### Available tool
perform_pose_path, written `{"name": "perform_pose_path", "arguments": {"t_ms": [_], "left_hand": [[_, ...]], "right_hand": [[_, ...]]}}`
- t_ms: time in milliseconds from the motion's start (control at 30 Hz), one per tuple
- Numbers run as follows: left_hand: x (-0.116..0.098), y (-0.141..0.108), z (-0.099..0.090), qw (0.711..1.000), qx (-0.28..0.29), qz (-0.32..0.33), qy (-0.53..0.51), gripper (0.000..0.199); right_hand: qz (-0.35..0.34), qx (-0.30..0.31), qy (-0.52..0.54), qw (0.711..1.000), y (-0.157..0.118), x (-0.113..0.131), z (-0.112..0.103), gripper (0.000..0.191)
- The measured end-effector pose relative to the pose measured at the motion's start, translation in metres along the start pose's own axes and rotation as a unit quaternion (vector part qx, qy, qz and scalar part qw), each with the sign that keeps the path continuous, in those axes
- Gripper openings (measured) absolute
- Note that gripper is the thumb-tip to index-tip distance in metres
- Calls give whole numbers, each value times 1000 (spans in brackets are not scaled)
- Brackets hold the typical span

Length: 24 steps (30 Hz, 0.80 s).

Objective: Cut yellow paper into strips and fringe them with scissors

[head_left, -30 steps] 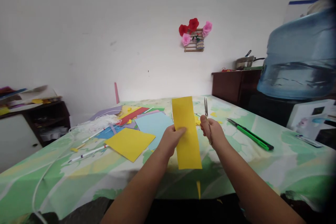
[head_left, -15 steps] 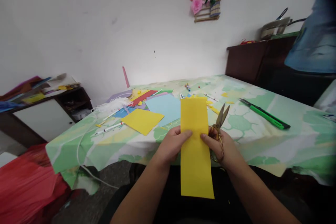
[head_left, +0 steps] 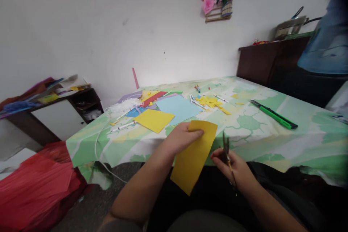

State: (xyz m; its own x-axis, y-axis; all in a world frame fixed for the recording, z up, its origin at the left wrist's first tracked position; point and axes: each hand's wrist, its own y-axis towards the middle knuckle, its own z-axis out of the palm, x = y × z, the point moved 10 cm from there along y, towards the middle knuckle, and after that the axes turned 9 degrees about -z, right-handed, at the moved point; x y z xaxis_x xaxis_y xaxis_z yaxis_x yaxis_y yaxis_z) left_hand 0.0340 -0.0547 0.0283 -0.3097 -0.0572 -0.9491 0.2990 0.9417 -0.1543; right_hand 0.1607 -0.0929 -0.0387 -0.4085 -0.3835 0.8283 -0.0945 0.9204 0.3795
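Note:
A long strip of yellow paper [head_left: 191, 163] tilts over my lap at the table's near edge. My left hand [head_left: 185, 137] pinches it near the top, thumb in front. To its right, apart from the paper, my right hand [head_left: 231, 166] holds a pair of gold-coloured scissors [head_left: 226, 145], blades pointing up. The blades look nearly closed, seen edge-on. On the table beyond lie a yellow sheet [head_left: 154, 120], a light blue sheet [head_left: 178, 108] and a heap of small yellow paper pieces [head_left: 209, 102].
A green box cutter [head_left: 274, 116] lies on the right of the patterned tablecloth [head_left: 248, 125]. White cord [head_left: 126, 106], several marker pens and a red sheet [head_left: 154, 98] lie to the left. A red plastic bag [head_left: 40, 185] sits low at the left, a cabinet [head_left: 58, 117] behind it.
My right hand has let go of the yellow paper and moved lower with the scissors. The paper, now only in my left hand, has tilted and dropped. The view has shifted slightly left.

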Motion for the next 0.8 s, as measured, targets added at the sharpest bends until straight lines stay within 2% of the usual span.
{"name": "perform_pose_path", "arguments": {"t_ms": [100,133,200,267,367,467,567,633,700,767,800], "left_hand": [[-6,-12,13,993,62,1,97,22],[-8,-16,19,989,87,6,117,24],[-12,-21,22,985,102,13,139,26],[-13,-24,22,984,100,14,144,28],[-10,-25,18,984,90,9,152,28],[-3,-22,14,981,69,9,181,26],[3,-19,18,973,58,27,221,25],[1,-19,25,959,53,64,271,25],[-10,-22,34,930,40,135,339,27],[-31,-37,43,883,9,244,400,25],[-44,-49,46,850,-21,312,424,23]], "right_hand": [[13,-30,10,999,-10,3,-19,25],[14,-22,-13,1000,-12,5,-23,26],[20,4,-87,996,-14,6,-28,29],[18,39,-153,987,-14,8,-27,31],[-2,78,-190,979,-12,11,-22,32],[-5,88,-181,980,-11,11,-18,31],[12,76,-140,987,-12,10,-17,29],[19,63,-113,991,-12,13,-19,27],[17,45,-99,994,-10,16,-22,25],[11,16,-85,996,-10,20,-28,23],[5,-4,-74,997,-10,22,-33,22]]}}
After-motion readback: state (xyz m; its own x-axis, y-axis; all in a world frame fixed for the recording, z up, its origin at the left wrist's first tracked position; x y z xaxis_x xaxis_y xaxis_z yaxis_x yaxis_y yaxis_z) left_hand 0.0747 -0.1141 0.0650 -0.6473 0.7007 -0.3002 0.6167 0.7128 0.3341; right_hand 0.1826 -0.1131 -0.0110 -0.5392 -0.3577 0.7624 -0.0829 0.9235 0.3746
